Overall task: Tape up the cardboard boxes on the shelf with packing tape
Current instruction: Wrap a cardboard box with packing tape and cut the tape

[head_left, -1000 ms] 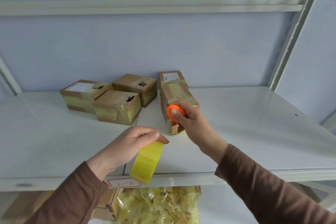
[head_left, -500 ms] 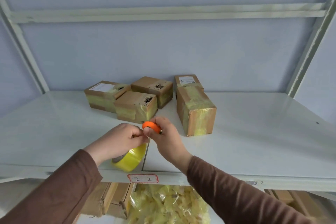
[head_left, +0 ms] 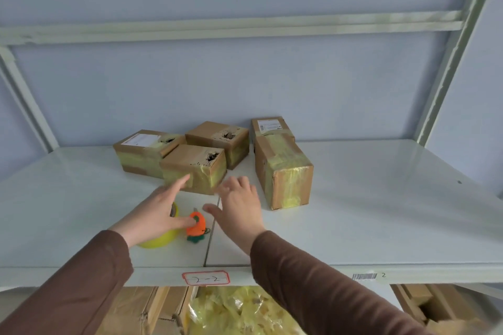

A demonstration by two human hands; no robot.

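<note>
Five cardboard boxes sit bunched at the back of the white shelf (head_left: 367, 198), all wrapped in yellowish tape. The nearest box (head_left: 194, 168) has a torn hole on top, and a taller box (head_left: 283, 171) stands just right of it. The yellow tape roll (head_left: 159, 241) lies near the front edge, half hidden under the left hand (head_left: 156, 212). Beside it is a little orange carrot-shaped cutter (head_left: 196, 226). Both hands are empty with fingers spread, the right hand (head_left: 239, 207) hovering in front of the nearest box.

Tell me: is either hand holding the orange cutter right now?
No. The orange cutter lies on the shelf; the left hand and right hand reach forward with straight fingers.
</note>
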